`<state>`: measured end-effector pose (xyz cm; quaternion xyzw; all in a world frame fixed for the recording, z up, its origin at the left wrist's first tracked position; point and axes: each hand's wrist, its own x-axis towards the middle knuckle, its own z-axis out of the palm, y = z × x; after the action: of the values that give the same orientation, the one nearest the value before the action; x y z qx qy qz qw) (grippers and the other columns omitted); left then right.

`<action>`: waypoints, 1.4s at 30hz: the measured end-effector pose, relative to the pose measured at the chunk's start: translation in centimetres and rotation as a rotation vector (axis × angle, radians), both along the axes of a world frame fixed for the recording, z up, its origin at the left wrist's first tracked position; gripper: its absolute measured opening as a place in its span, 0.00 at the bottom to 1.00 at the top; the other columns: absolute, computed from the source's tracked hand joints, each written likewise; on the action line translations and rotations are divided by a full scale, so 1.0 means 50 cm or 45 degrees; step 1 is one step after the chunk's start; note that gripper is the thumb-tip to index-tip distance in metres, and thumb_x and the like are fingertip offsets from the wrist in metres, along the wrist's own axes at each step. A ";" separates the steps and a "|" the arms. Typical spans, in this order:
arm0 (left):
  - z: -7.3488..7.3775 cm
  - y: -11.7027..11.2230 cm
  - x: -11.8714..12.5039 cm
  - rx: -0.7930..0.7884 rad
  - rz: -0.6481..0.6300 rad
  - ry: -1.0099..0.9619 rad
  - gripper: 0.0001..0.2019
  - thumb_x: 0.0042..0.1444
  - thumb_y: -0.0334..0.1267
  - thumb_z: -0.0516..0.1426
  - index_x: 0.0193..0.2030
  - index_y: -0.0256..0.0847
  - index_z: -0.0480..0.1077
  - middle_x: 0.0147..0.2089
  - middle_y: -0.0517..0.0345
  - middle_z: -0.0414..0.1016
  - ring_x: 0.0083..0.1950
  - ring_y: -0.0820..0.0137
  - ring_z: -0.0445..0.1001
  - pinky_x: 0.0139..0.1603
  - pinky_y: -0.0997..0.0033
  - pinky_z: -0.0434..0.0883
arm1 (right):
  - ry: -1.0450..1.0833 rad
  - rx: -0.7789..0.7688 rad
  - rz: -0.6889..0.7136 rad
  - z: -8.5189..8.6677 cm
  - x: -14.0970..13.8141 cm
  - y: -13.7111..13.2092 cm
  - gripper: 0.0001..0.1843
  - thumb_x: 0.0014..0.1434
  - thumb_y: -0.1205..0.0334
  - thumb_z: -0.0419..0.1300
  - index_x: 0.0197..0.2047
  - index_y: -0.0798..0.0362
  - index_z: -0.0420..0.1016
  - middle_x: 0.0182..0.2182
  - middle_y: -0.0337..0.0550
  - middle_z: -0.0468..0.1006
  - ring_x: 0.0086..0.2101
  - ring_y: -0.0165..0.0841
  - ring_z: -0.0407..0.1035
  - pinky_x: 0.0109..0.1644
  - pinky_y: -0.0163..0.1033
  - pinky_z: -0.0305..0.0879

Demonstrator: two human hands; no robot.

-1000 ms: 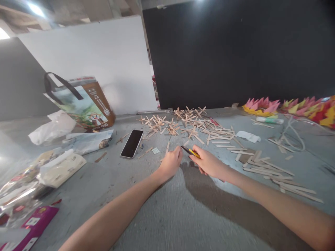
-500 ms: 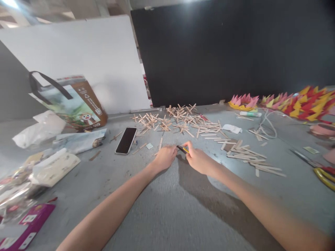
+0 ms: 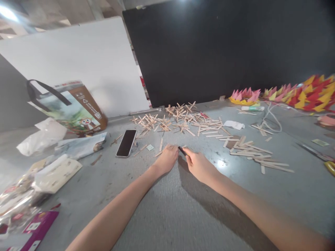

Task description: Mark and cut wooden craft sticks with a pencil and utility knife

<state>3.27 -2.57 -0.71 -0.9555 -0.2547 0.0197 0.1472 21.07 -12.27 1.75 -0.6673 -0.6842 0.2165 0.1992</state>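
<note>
My right hand (image 3: 198,162) is closed around a small yellow and black utility knife (image 3: 181,150), whose dark tip points left toward my left hand (image 3: 167,159). The left hand rests knuckles up on the grey table (image 3: 167,212), fingers curled and pressed down on something I cannot make out, beside a short wooden stick (image 3: 158,153). The two hands almost touch. Just beyond them lies a heap of wooden craft sticks and glued stick crosses (image 3: 180,120).
A black phone (image 3: 126,143) lies left of the hands. A printed bag (image 3: 73,109), plastic wrappers (image 3: 39,137) and a purple box (image 3: 34,228) crowd the left side. Loose sticks (image 3: 258,153), a white cable (image 3: 269,118), a glue tube (image 3: 252,108) and paper flowers (image 3: 288,94) lie right.
The view has shifted a little. My right hand drew closer to the left one, and the knife's yellow body is now mostly hidden in the hand.
</note>
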 end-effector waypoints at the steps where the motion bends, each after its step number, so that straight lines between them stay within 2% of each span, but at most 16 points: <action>1: 0.002 -0.002 0.001 0.017 -0.004 0.021 0.14 0.71 0.27 0.49 0.45 0.31 0.77 0.46 0.42 0.77 0.49 0.56 0.75 0.51 0.56 0.67 | -0.002 0.006 -0.004 -0.001 -0.001 0.000 0.28 0.75 0.63 0.49 0.74 0.49 0.68 0.34 0.50 0.85 0.30 0.40 0.79 0.33 0.38 0.58; 6: 0.014 -0.007 0.006 0.050 -0.011 0.088 0.10 0.68 0.26 0.52 0.44 0.32 0.76 0.44 0.43 0.77 0.48 0.55 0.75 0.51 0.57 0.66 | -0.014 0.015 -0.021 -0.002 -0.001 0.004 0.26 0.75 0.62 0.48 0.72 0.48 0.70 0.33 0.49 0.85 0.29 0.40 0.78 0.31 0.38 0.56; 13: 0.017 -0.007 0.008 0.042 -0.010 0.111 0.10 0.67 0.25 0.53 0.42 0.34 0.75 0.45 0.45 0.77 0.48 0.56 0.75 0.51 0.58 0.66 | -0.106 0.004 -0.072 -0.007 -0.010 -0.007 0.28 0.75 0.63 0.46 0.74 0.47 0.66 0.31 0.47 0.84 0.29 0.40 0.79 0.29 0.36 0.56; 19: 0.005 0.005 0.001 0.065 -0.085 0.132 0.11 0.69 0.27 0.52 0.41 0.33 0.76 0.44 0.43 0.77 0.49 0.55 0.75 0.50 0.56 0.67 | -0.099 -0.060 -0.041 0.008 -0.011 0.005 0.27 0.75 0.64 0.50 0.74 0.51 0.67 0.36 0.51 0.85 0.33 0.40 0.80 0.38 0.37 0.65; 23: -0.004 0.005 0.006 0.016 0.000 0.049 0.12 0.70 0.26 0.51 0.40 0.34 0.76 0.44 0.45 0.77 0.47 0.57 0.75 0.50 0.58 0.68 | -0.103 -0.074 -0.044 0.011 -0.014 0.005 0.29 0.74 0.66 0.49 0.76 0.51 0.64 0.40 0.53 0.86 0.37 0.42 0.82 0.42 0.39 0.68; 27: -0.004 0.000 0.010 -0.006 0.035 -0.034 0.11 0.69 0.24 0.52 0.42 0.34 0.76 0.43 0.46 0.77 0.45 0.60 0.75 0.50 0.59 0.68 | -0.154 -0.061 -0.067 0.001 -0.017 -0.004 0.30 0.73 0.67 0.49 0.76 0.51 0.63 0.41 0.53 0.86 0.38 0.42 0.82 0.39 0.38 0.67; 33: 0.006 -0.001 0.011 -0.013 0.024 0.051 0.10 0.66 0.23 0.53 0.41 0.34 0.76 0.42 0.45 0.78 0.47 0.58 0.76 0.51 0.58 0.69 | -0.128 -0.006 -0.028 -0.016 -0.011 0.017 0.28 0.74 0.67 0.49 0.74 0.51 0.67 0.38 0.54 0.87 0.37 0.44 0.83 0.36 0.38 0.62; 39: 0.010 -0.009 0.014 -0.076 0.104 -0.019 0.10 0.67 0.24 0.52 0.43 0.33 0.75 0.45 0.44 0.77 0.47 0.58 0.76 0.52 0.58 0.69 | 0.000 0.048 0.002 -0.014 -0.001 0.002 0.28 0.75 0.65 0.47 0.74 0.53 0.67 0.46 0.56 0.87 0.41 0.43 0.83 0.41 0.39 0.66; 42: 0.009 -0.010 0.013 -0.056 0.066 -0.012 0.11 0.68 0.25 0.51 0.44 0.34 0.75 0.45 0.44 0.78 0.48 0.57 0.76 0.53 0.58 0.69 | 0.010 0.028 0.036 -0.004 0.002 -0.016 0.32 0.72 0.67 0.49 0.78 0.55 0.62 0.50 0.57 0.86 0.43 0.42 0.82 0.41 0.39 0.68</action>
<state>3.91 -3.05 -0.24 -0.9517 -0.2796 0.0247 0.1244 21.17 -13.08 1.55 -0.6545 -0.6951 0.2143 0.2064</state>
